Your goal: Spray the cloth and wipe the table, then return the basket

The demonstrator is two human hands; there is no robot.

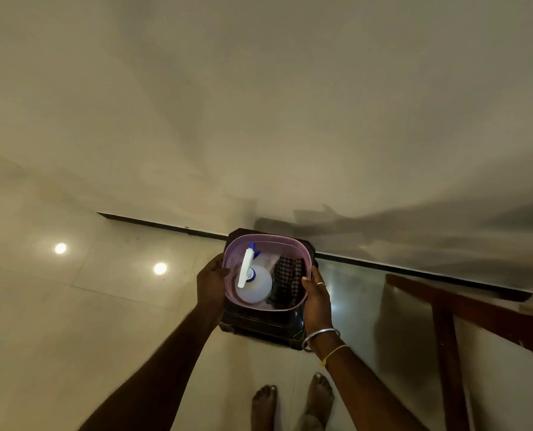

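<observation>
Basket (266,244) between both hands, over dark stool (260,321).

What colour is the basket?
The plastic mesh basket is pale purple, seen best in the head view.

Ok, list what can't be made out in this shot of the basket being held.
Head view only:
- Dark stool: its top is hidden by the basket, so contact is unclear.
- Spray bottle: liquid level unreadable from above.
- Checked cloth: folded in shadow, dampness untellable.
- Left hand and right hand: fingers wrap behind the basket walls.
- Wooden table: cut off by the right edge.
</observation>
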